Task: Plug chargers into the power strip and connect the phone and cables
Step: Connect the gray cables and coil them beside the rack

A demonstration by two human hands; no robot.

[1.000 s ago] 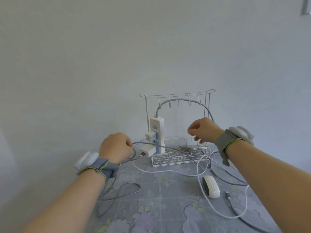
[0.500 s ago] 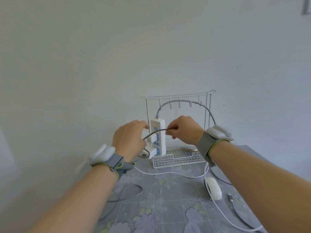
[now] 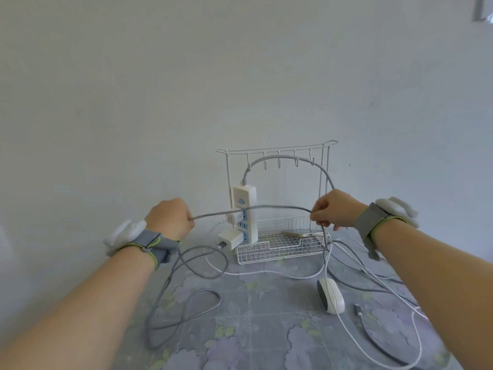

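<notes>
A white power strip (image 3: pixel 245 206) stands upright against a white wire rack (image 3: pixel 277 252), with two white chargers (image 3: pixel 231 239) plugged into its left side. A phone (image 3: pixel 300 232) lies flat in the rack's basket with a cable at its right end. My left hand (image 3: pixel 170 218) and my right hand (image 3: pixel 336 209) each grip a grey cable (image 3: pixel 250 209), stretched level between them in front of the strip. From my left hand the cable drops and loops on the table.
A white oval device (image 3: pixel 330 295) lies on the floral tablecloth (image 3: pixel 253 324) right of centre. White and grey cables (image 3: pixel 373 279) tangle across the right side, with a loose connector (image 3: pixel 358 308) near the oval device. A plain wall stands right behind the rack.
Both hands met at the power strip, took hold of the grey cable, then drew apart sideways, pulling a length of it taut in front of the strip.
</notes>
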